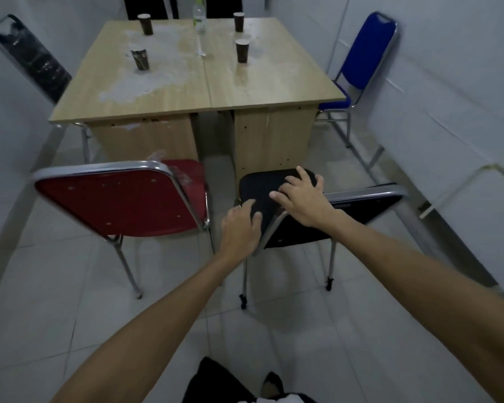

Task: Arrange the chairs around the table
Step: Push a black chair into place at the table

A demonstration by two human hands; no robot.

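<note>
A wooden table (pixel 169 91) is filling the far half of the room, carrying 4 paper cups and a clear bottle (pixel 199 18). A blue chair (pixel 361 56) is standing at its right side, and a plastic-wrapped chair (pixel 29 59) is leaning at its left. On the near side, a red chair (pixel 117 202) is sitting left of a black chair (pixel 277 190), both facing the table. The left hand (pixel 240 228) is curling around the black chair's chrome back frame at its left corner. The right hand (pixel 303 199) is lying spread and flat on the seat cushion, gripping nothing. The table lies straight ahead of both hands, so a forward push looks due.
</note>
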